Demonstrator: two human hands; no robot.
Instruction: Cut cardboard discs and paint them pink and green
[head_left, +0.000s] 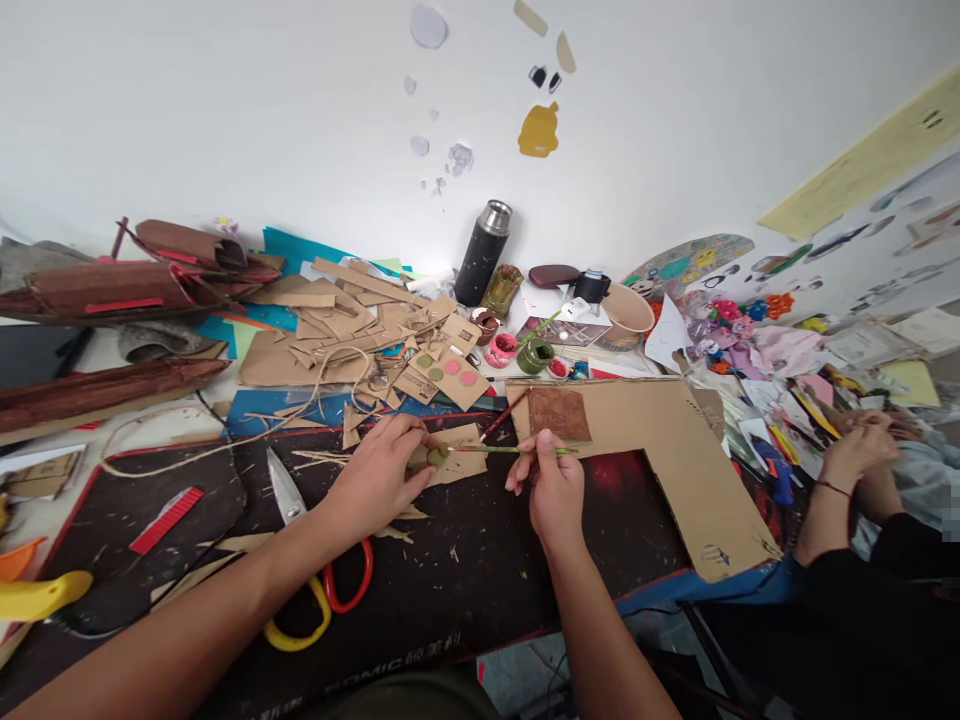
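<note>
a: and here's the right hand (555, 482), pinching a slim brush (499, 450) between thumb and fingers, its tip pointing left to the green patch (436, 457)!
b: touching?
a: touching or just short, too small to tell.
b: and the card (466, 464) underneath?
a: on the dark tabletop (465, 590), between the hands, left of the brown square (561, 413).
b: left hand (386, 462)?
a: fingers curled over the card's left end; pinching or only pressing, i can't tell.
b: so what makes a clean stroke here?
a: i'd want the card flat, fingertips clear of the paint, the brush low and light, working from the middle outward.
b: and reloading?
a: sparingly, wiping the tip on the lip of the green jar (535, 357) on the far side.
</note>
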